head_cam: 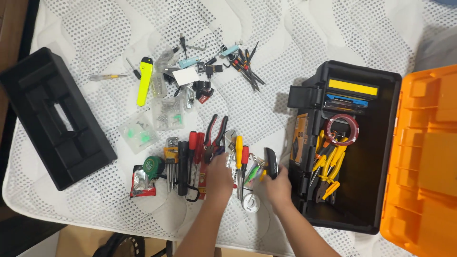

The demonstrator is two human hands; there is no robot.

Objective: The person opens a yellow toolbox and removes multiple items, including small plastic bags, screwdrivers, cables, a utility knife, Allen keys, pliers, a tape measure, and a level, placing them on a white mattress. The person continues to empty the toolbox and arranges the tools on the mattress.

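My left hand point(219, 177) rests on the row of tools on the white mesh cover, its fingers over the red-handled pliers point(216, 133) and a silver wrench point(230, 140). My right hand point(277, 186) grips a small black tool point(270, 162) and some yellow and green pieces, just left of the black toolbox point(309, 95). Red and yellow screwdrivers point(242, 154) lie between my hands. A round white object point(250, 202) lies under my right wrist.
The open toolbox with its orange lid point(423, 157) holds yellow-handled tools point(331, 164) and a red tape roll point(341, 128). A black tray point(54, 116) lies at the left. Small parts, a yellow cutter point(144, 80), hex keys point(171, 157) and a green tape measure point(153, 166) are scattered about.
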